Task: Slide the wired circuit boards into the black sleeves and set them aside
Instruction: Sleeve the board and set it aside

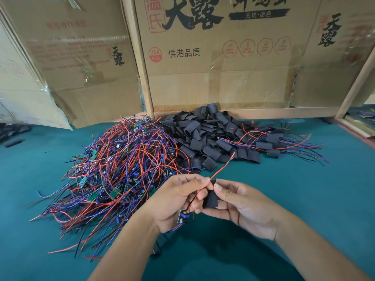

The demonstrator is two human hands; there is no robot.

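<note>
Right hand (239,201) pinching black sleeve (211,196)

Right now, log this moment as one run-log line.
step: threading wires into sleeve | left hand: pinches wires, board below | right hand: holds sleeve | board not yet inside

The left hand (178,199) covers most of the small circuit board (183,217) at lower centre; only one end shows below the fingers. The black sleeve (211,196) is partly hidden behind the fingers of the right hand (239,203). Boards inside the wire pile (121,165) at centre left are mostly buried. The cardboard boxes (223,47) are cut off by the top edge. Dark items (14,141) at far left are too blurred to identify.
</note>
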